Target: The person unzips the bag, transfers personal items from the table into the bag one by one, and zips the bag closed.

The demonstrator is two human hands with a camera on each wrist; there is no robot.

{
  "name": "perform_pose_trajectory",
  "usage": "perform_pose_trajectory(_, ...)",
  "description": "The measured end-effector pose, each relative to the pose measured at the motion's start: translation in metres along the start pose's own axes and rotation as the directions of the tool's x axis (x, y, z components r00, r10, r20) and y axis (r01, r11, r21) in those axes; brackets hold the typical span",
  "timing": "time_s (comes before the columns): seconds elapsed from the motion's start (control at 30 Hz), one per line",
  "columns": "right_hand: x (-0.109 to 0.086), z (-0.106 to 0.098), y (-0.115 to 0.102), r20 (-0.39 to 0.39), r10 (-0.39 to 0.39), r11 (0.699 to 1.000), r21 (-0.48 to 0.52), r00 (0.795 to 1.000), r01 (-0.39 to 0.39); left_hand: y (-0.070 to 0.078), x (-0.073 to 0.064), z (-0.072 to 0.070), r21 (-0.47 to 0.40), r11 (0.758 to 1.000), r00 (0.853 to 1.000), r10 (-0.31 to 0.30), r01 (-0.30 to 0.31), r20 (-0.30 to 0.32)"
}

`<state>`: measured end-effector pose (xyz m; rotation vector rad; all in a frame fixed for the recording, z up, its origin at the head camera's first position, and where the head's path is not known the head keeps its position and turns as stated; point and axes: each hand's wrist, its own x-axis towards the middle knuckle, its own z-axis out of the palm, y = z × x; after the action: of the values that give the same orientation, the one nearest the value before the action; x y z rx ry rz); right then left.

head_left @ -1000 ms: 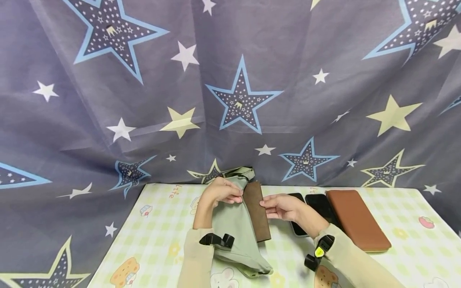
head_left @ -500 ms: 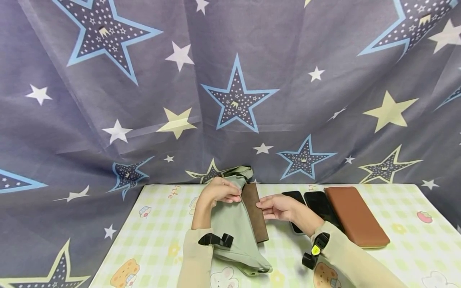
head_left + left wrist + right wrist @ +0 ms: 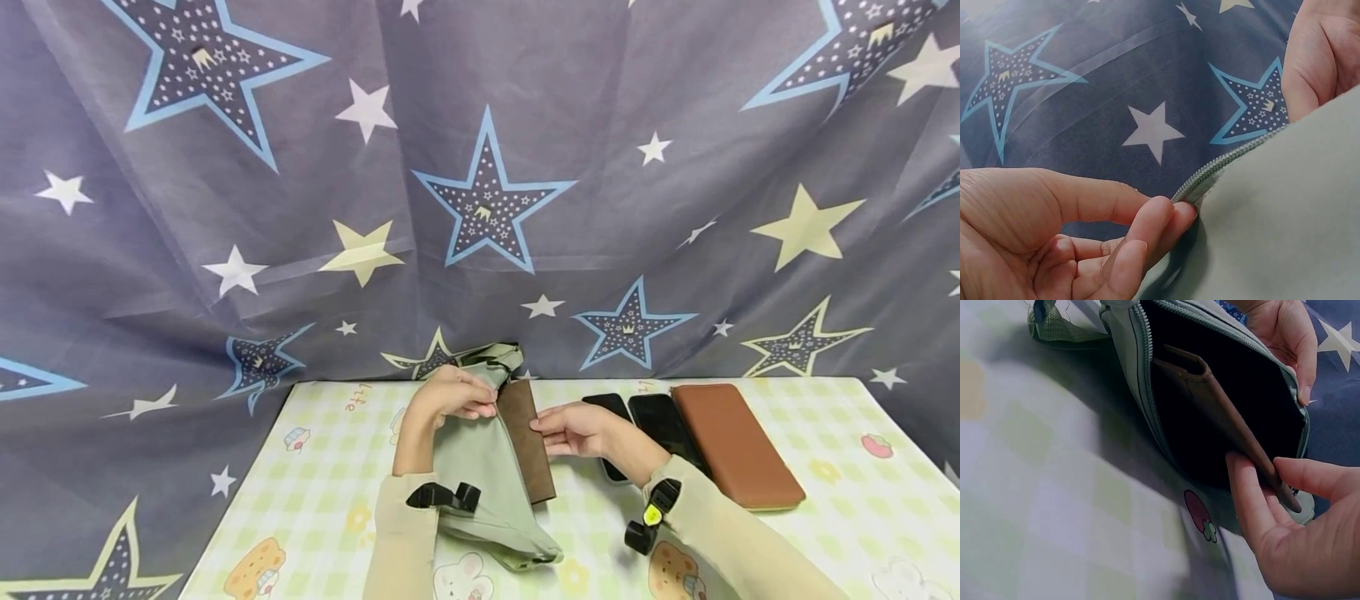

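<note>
A sage-green zippered bag (image 3: 472, 467) lies on the table, its mouth gaping to the right. My left hand (image 3: 453, 396) pinches the zipper edge (image 3: 1210, 172) between thumb and fingertips, at the far part of the opening. From the right, my right hand (image 3: 573, 429) grips a flat brown wallet (image 3: 528, 442) by its outer edge. In the right wrist view the wallet (image 3: 1229, 412) stands on edge, partly inside the dark bag mouth, with my thumb on one face and fingers on the other.
Two black phones (image 3: 662, 421) (image 3: 611, 408) lie right of my right hand, one partly behind the wrist. Beside them is a larger reddish-brown zip case (image 3: 735, 446). The table (image 3: 832, 517) has a checked cover, and a starry curtain (image 3: 300, 167) hangs behind its far edge.
My right hand has moved the wallet slightly left, toward the bag opening. The left hand keeps its hold on the zipper edge. The whole head view has shifted a little.
</note>
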<state>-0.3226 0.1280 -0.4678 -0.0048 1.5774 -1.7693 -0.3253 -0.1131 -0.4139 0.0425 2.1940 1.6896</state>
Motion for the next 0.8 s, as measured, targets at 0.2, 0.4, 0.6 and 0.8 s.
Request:
perform_pose_trajectory(0.2, 0.0003, -0.0003, 0.0004, -0.033, 0.000, 1.000, -0.018, 0.999, -0.001, 0.0022, -0.0012, -0.0032, -0.009, 1.000, 1.000, -0.003, 0.003, 0.014)
perform_pose_trajectory(0.4, -0.0002, -0.0009, 0.0026, -0.064, -0.003, 0.999, -0.032, 0.998, 0.001, 0.0021, 0.0001, -0.0028, -0.021, 1.000, 1.000, -0.014, 0.015, 0.024)
perform_pose_trajectory(0.6, 0.0000, 0.0008, 0.0010, -0.077, -0.016, 0.999, -0.044, 0.997, 0.013, 0.0019, 0.0002, -0.0041, -0.019, 1.000, 1.000, -0.010, 0.011, 0.023)
perform_pose_trajectory(0.8, -0.0013, 0.0026, -0.0002, -0.066, -0.026, 0.999, -0.038, 0.997, 0.024, 0.0001, 0.0009, -0.0048, -0.031, 1.000, 1.000, -0.002, 0.003, 0.023)
